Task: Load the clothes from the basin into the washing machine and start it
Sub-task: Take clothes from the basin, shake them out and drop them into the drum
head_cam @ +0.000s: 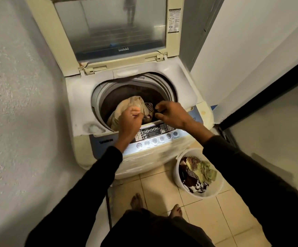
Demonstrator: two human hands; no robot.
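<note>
One cream top-loading washing machine [98,97] with its glass-paned lid [109,31] raised upright against the back, one round white plastic basin [178,177] on the tiled floor [162,189] just beside the machine's front right corner, two hands, two bare feet [136,200] at the bottom of the view. Inside the dark drum [126,91]: one large beige cloth [135,104] bunched up, one checked piece [149,106] beside it, a dark item lower down, hard to make out. In the basin: a heap of clothes [196,172] — a brown checked piece, a pale green piece, dark and white patterned fabric beneath; exact count not clear. Left hand [131,118] over the drum's front edge, fingers curled into the beige cloth, grip closed on it. Right hand [171,113] just beside, over the drum's front right rim, fingers and thumb bent downward around a dark bit of fabric; grip narrow, whether truly pinching it cannot tell through the blur. Both forearms in black sleeves [94,175] reaching forward and down, crossing above the silver control panel [155,134] with its row of round buttons. Basin clothes well apart from both hands, below and to the right.
</note>
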